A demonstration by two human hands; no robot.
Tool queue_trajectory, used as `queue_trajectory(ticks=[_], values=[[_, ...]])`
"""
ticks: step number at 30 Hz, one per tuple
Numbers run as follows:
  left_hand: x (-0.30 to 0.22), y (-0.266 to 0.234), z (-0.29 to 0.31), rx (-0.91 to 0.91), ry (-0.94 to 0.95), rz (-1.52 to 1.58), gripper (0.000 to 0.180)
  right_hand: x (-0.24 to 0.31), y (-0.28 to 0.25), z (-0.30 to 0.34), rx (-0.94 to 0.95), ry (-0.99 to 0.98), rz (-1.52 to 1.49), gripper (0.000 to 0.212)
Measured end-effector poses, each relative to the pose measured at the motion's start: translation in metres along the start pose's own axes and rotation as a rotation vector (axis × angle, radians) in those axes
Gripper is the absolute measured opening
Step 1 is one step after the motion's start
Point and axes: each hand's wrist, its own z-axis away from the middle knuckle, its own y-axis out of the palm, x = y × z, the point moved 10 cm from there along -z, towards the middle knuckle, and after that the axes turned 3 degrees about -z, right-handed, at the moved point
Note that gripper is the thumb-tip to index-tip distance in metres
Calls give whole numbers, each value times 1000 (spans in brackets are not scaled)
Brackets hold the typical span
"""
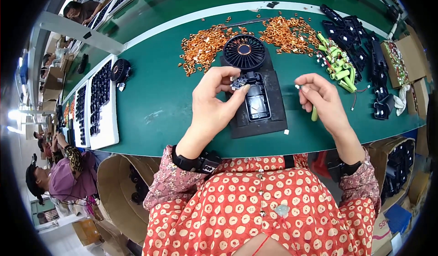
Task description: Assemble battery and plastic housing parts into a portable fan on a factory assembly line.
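A black handheld fan (244, 63) lies on a dark flat pad (275, 119), its round grille at the far end. Its opened handle (258, 108) points toward me and shows a hollow inside. Between thumb and fingertips, my left hand (211, 102) pinches a small circuit board (238, 82) over the upper end of the handle. To the right of the pad, my right hand (325, 102) is closed around a green cylindrical battery (314, 114), mostly hidden by the fingers. A small white connector (297, 87) shows at its thumb and fingertip.
Piles of orange rings (205, 48) and more orange rings (288, 33) lie beyond the fan. Green batteries (340, 64) and black plastic housings (353, 39) are heaped at right. White trays (104, 133) of black parts stand left. Cardboard boxes (119, 196) flank me. A co-worker (68, 174) sits at far left.
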Motion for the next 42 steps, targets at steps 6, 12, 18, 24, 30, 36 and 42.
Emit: queue_trajectory(ticks=[6, 12, 18, 24, 30, 36, 42], values=[[-12, 6, 2, 29, 27, 7, 34, 22, 47, -24, 71, -106, 124, 17], [-1, 11, 3, 191, 3, 99, 36, 22, 62, -30, 186, -38, -85, 17], [-3, 6, 1, 3, -35, 19, 23, 32, 75, -30, 248, -52, 59, 12], [-12, 1, 4, -92, 119, -22, 20, 31, 83, -28, 241, -9, 4, 17], [-5, 3, 5, -99, 81, 45, 20, 38, 81, -33, 174, -123, 258, 16], [-1, 1, 6, -109, 56, 94, 19, 64, 93, -12, 139, -517, 423, 7], [-3, 3, 5, -108, 71, 73, 20, 77, 82, 0, -5, -816, 659, 10]])
